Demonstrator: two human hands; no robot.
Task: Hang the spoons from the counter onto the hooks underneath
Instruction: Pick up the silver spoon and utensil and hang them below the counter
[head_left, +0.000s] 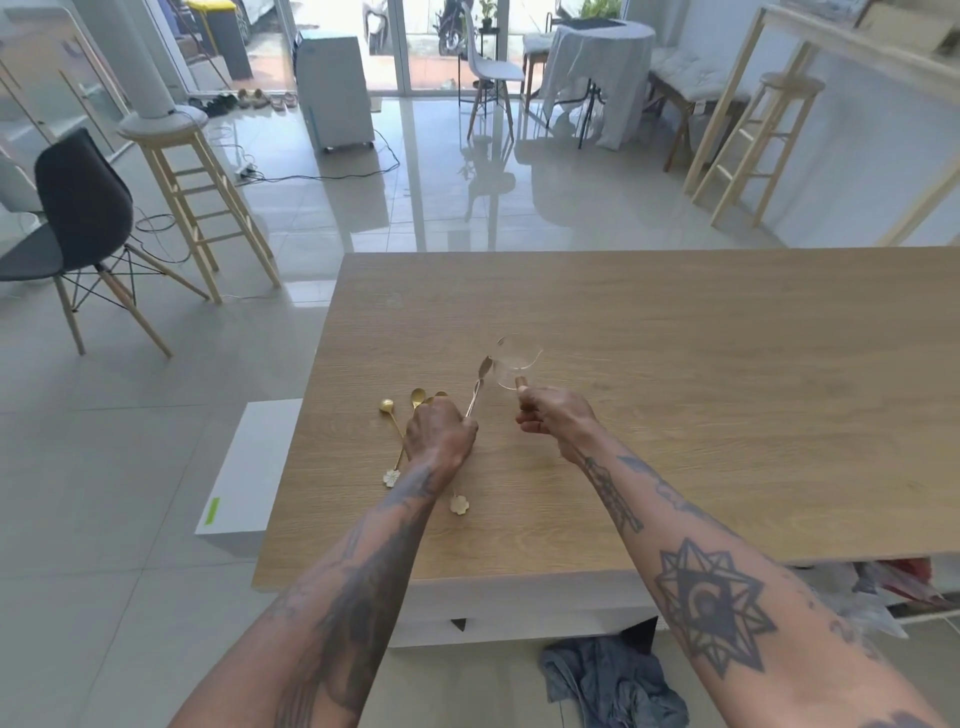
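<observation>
Wide wooden desk (675, 364), front edge near the camera. Grey cloth (613, 680) on the floor below. Left hand (439, 431) low on the desk, fingers closed around a spoon (479, 384) angled up toward a glass (517, 361). Right hand (556, 413) pinching the glass's wooden handle. Gold spoons (395, 441) flat on the desk under and beside the left hand, flower ends toward the camera.

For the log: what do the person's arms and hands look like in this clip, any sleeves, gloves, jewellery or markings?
Both forearms are bare, with no sleeves in view. The left hand and right hand wear no gloves, and no rings or watch show. Both arms are heavily tattooed: the left forearm carries dense dark shaded work, the right a large geometric star near the elbow and a slim vertical design near the wrist.
</observation>
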